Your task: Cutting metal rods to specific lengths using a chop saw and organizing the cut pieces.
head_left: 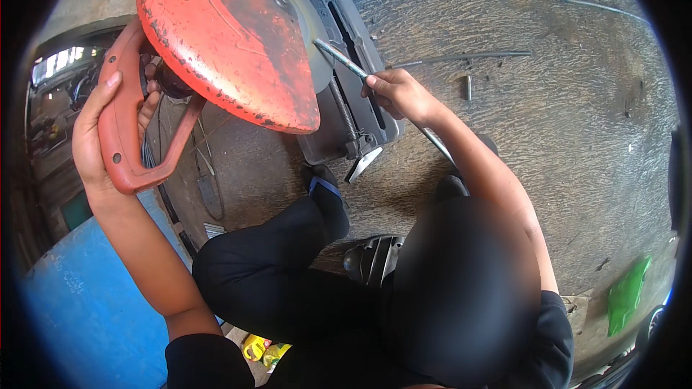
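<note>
Here's the line that matters: the rod point(347, 62) runs slantwise, its upper-left end right at the disc point(323, 79), the other end trailing down and right, past the wrist and toward the person's foot. The right hand point(401, 95) has it, and has it close to that business end; only a short stretch of rod sticks out ahead of the fingers, up and to the left. Thumb and forefinger are pinched closed on it, the others curled below and partly hidden. Is the tip actually touching the disc? Can't tell from up here; the two overlap in this view.

Over on the other flank, the left hand point(88, 135) is wrapped round the red handle point(117, 133), fingers curled through the loop, thumb along the outer side. Whether any finger is squeezing a trigger, I can't make out. The big red guard point(223, 50) sits between the two hands, so it's the right that's nearer the disc, the left well apart from it.

The disc hangs over the grey base point(317, 148), the rod crossing above its right part. Out on the floor point(577, 108), just right of the base, a loose bar point(472, 56) lies nearly level, a short stub point(468, 88) beside it, standing crosswise.
</note>
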The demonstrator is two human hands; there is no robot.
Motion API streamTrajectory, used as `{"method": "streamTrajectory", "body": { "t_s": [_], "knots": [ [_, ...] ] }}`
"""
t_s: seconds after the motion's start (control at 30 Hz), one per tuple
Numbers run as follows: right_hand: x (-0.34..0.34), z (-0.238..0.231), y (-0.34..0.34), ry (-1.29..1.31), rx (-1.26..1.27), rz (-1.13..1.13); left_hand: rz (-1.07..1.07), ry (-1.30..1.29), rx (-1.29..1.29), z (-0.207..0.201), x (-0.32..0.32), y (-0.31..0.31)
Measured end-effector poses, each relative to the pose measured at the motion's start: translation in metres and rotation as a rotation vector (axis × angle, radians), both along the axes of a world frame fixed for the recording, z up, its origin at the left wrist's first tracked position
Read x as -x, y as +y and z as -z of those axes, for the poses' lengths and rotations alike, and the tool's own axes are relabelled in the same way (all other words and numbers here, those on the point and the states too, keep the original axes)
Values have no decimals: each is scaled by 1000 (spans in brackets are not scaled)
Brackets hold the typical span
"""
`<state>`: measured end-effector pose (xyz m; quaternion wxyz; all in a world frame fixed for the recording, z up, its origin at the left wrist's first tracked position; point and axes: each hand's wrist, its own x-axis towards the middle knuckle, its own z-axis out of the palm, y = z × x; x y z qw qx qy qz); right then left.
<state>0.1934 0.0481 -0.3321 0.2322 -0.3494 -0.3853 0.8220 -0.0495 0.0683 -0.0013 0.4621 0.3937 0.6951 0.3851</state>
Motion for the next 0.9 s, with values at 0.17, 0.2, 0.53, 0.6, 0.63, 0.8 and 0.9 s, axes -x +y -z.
{"method": "streamTrajectory", "body": {
  "t_s": [0.17,0.2,0.53,0.6,0.63,0.8,0.9],
  "knots": [
    [10,2,-5,-193,-263,93,-16,-4,-5,0,-1,-1],
    [12,3,-7,-229,-316,112,-16,0,-5,0,-1,-2],
    [14,-1,-11,-406,-510,211,45,-8,12,-1,1,0],
    [13,-3,-11,-434,-516,215,6,23,-4,0,-6,-1],
    [14,-3,-12,-433,-519,217,7,24,-8,-1,-5,-1],
    [14,-6,-14,-446,-542,257,11,-24,13,-1,-1,-1],
    [13,-10,-15,-477,-558,245,9,-26,21,-2,-1,-1]
  ]
}}
